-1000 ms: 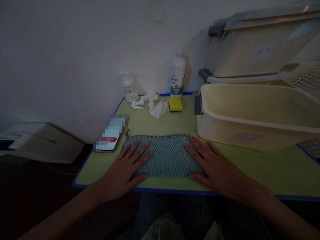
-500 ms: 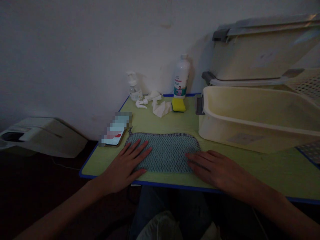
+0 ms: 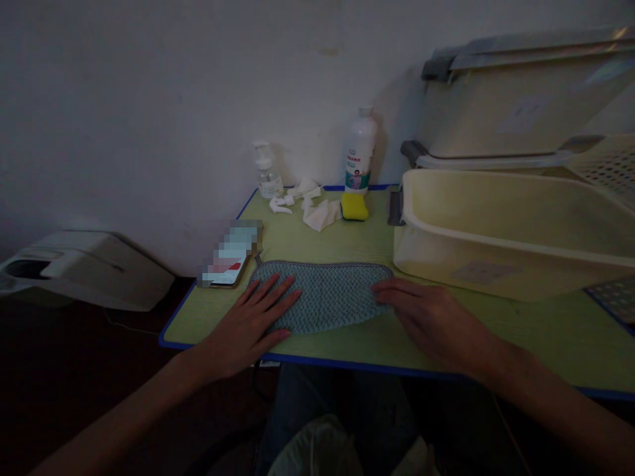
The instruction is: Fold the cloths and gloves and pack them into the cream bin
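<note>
A blue-grey textured cleaning cloth (image 3: pixel 332 297) with a dark-trimmed edge and a small loop at its far left corner lies on the table. On its left part rests my left hand (image 3: pixel 255 317), flat, with the fingers spread. My right hand (image 3: pixel 429 317) is closed on the cloth's right end, the fingertips pinching its edge. The near edge of the cloth slants upward toward that hand. What the right thumb does is hidden beneath the hand.
Left of the cloth lies a phone (image 3: pixel 231 254). Along the back stand a pump bottle (image 3: pixel 269 175), crumpled tissues (image 3: pixel 320 213), a yellow sponge (image 3: pixel 354 207) and a white bottle (image 3: pixel 361 152). A cream bin (image 3: pixel 446 254) takes up the right side, with lidded boxes (image 3: pixel 496 112) behind.
My right hand has gone from lying on the cloth to pinching its right end, which is drawn up and inward. The left hand stays in place.
</note>
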`<action>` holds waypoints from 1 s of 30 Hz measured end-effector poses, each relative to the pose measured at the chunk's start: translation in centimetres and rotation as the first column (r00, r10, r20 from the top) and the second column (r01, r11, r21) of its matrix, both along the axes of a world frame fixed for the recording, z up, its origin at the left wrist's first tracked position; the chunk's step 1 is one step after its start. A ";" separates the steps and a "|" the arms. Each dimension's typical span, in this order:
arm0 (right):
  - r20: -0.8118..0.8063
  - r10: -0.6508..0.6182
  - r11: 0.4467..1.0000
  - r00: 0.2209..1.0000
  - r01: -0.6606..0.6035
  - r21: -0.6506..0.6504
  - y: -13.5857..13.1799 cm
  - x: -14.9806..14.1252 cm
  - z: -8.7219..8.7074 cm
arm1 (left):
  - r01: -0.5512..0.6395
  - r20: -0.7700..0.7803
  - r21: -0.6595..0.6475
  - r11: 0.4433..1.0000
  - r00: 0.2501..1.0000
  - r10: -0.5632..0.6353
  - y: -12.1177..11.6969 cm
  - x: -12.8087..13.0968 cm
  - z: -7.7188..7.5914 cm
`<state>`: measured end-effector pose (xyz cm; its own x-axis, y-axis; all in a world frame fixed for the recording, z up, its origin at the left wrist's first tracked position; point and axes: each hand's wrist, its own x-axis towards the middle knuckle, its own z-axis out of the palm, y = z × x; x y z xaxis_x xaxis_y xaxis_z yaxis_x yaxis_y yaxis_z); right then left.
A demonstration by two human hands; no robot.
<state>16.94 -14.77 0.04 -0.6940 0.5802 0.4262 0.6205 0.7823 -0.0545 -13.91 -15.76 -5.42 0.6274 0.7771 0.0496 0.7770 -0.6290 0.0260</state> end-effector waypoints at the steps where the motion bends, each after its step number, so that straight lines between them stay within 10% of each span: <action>1: 0.004 -0.017 1.000 1.000 0.017 0.004 0.2 -0.4 0.4 | -0.003 -0.004 -0.011 1.000 1.000 0.003 0.0 0.0 0.1; 9: 0.248 -0.193 0.941 0.949 0.108 0.321 0.5 -3.1 3.5 | 0.009 -0.014 -0.091 0.996 1.000 -0.010 -1.0 2.0 1.2; 16: 0.323 -0.243 0.947 0.915 0.151 0.285 2.5 -5.8 6.1 | -0.073 0.043 -0.055 0.996 0.996 0.076 1.0 9.7 1.7; 20: 0.324 -0.185 0.944 0.928 0.076 0.321 3.3 -5.6 4.8 | -0.002 0.131 -0.018 1.000 0.991 0.004 3.2 12.2 1.8; 26: 0.224 0.125 0.853 0.967 -0.220 0.474 3.0 -3.7 0.7 | 0.152 0.139 0.010 0.988 0.979 -0.152 5.2 9.0 2.0; 30: 0.005 0.153 0.947 0.988 -0.148 0.284 2.9 -3.5 -1.6 | 0.148 0.116 -0.015 0.989 0.983 -0.145 5.7 6.3 1.6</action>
<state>13.42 -11.92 -1.59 -0.7555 0.3231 0.5700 0.4950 0.8514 0.1734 -7.59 -10.05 -3.80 0.7257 0.6791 0.1108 0.6677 -0.7339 0.1251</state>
